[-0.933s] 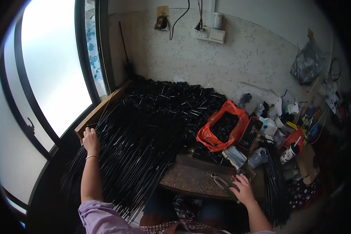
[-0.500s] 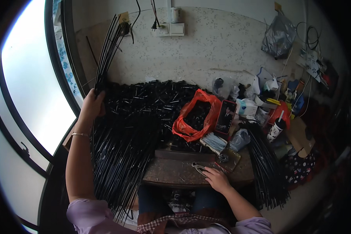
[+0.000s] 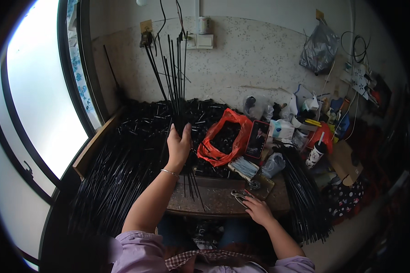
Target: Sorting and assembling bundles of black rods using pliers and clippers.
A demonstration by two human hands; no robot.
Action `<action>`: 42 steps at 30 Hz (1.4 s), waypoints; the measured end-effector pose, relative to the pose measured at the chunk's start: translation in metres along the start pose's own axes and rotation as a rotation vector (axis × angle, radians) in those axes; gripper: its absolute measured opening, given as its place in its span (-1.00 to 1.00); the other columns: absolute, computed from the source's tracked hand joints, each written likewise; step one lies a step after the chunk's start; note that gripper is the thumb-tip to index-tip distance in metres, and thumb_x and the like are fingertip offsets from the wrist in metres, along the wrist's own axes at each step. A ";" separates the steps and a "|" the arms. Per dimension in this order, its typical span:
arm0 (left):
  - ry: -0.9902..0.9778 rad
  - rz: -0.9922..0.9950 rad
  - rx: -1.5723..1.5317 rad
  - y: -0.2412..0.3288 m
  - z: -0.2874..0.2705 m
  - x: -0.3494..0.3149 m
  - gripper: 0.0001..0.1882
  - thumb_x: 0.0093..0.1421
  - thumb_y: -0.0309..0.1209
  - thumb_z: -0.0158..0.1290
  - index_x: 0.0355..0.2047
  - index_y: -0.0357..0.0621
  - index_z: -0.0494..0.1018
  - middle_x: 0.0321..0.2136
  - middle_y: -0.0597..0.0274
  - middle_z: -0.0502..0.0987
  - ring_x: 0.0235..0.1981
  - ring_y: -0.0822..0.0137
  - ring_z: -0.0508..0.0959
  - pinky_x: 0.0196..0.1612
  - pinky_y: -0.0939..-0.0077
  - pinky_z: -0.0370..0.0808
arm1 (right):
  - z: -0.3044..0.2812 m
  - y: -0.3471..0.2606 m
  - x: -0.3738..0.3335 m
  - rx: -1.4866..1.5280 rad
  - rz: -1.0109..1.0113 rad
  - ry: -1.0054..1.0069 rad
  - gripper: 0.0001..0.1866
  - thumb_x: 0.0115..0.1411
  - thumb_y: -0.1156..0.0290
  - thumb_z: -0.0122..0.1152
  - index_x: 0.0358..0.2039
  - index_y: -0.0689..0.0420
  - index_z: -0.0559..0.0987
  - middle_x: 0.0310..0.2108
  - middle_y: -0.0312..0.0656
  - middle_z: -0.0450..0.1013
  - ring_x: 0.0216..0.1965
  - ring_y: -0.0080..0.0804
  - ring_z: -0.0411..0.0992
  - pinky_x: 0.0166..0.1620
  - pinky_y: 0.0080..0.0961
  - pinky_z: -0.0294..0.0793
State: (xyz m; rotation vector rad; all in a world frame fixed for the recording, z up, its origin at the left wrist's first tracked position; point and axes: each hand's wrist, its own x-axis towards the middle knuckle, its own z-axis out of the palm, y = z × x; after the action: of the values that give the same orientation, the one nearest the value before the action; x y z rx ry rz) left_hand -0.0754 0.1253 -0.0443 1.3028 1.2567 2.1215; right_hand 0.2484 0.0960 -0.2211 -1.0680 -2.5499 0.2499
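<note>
My left hand [image 3: 179, 146] is closed round a bundle of long, thin black rods [image 3: 177, 98]. Their upper ends fan out in front of the wall, and a few lower ends hang over the wooden bench [image 3: 216, 205]. On the bench's front part my right hand [image 3: 258, 211] has its fingers over the handles of metal pliers [image 3: 237, 196], whose jaws point away from me. Many more black rods [image 3: 116, 182] lie in a thick pile at the left. Behind them spreads a heap of short black pieces [image 3: 141, 116].
An open red plastic bag [image 3: 204, 157] holds black parts. Beside it stand a phone [image 3: 257, 139], a box of thin grey pins [image 3: 244, 168] and a clear bag [image 3: 273, 164]. Another rod bundle [image 3: 305, 200] hangs off the right side. A patterned cup [image 3: 315, 154] stands farther right.
My left hand has swung right and nearer with the rods, from the window side to over the bench. The right hand stays at the pliers; the whole view has shifted slightly.
</note>
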 end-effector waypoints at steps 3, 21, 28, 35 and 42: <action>-0.048 -0.158 -0.027 -0.025 -0.005 -0.041 -0.78 0.15 -0.37 0.03 -0.56 -0.07 0.24 -0.75 0.49 0.27 -0.81 0.63 0.21 -0.75 0.73 0.13 | -0.005 -0.025 0.005 -0.054 -0.130 0.049 -0.63 0.02 0.34 0.17 -0.11 0.08 0.46 -0.01 -0.23 0.32 0.06 -0.26 0.23 0.06 -0.35 0.21; -0.097 -0.706 -0.674 0.034 -0.001 -0.077 -0.84 0.16 -0.40 0.00 -0.30 -0.23 0.37 -0.39 0.12 0.51 -0.42 0.31 0.55 -0.31 0.38 0.54 | 0.002 -0.149 0.058 0.493 -0.101 0.604 -0.63 0.15 0.42 0.07 -0.03 0.17 0.30 -0.46 -0.34 0.35 -0.51 -0.66 0.33 -0.44 -0.71 0.33; -0.420 -0.813 -0.529 0.024 -0.007 -0.084 -0.76 0.15 -0.40 0.01 -0.21 -0.29 0.39 -0.35 0.10 0.52 -0.35 0.31 0.54 -0.27 0.40 0.53 | -0.027 -0.150 0.058 1.185 0.181 0.160 -0.78 0.22 0.36 -0.02 -0.16 0.17 0.34 -0.62 -0.36 0.30 -0.72 -0.72 0.20 -0.66 -0.77 0.16; -0.425 -0.617 -0.291 0.021 -0.006 -0.093 -0.66 0.12 -0.42 0.04 -0.09 -0.22 0.34 -0.33 0.17 0.52 -0.34 0.39 0.52 -0.26 0.54 0.45 | -0.025 -0.149 0.053 1.570 0.265 0.050 -0.84 0.24 0.35 -0.05 -0.26 0.16 0.33 -0.64 -0.37 0.25 -0.75 -0.76 0.13 -0.70 -0.81 0.08; -0.437 -0.810 -0.733 0.017 -0.010 -0.087 -0.65 0.16 -0.49 -0.06 -0.02 -0.19 0.27 -0.28 0.06 0.50 -0.29 0.19 0.54 -0.15 0.26 0.47 | 0.002 -0.153 0.059 0.901 -0.028 0.415 -0.58 0.06 0.46 0.21 -0.10 0.17 0.27 -0.38 -0.35 0.29 -0.36 -0.64 0.31 -0.27 -0.70 0.32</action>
State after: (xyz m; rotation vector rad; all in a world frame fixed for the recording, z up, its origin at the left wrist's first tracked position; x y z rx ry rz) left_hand -0.0366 0.0526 -0.0791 0.6884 0.5599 1.3782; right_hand 0.1098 0.0315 -0.1618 -0.6265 -1.7499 0.9419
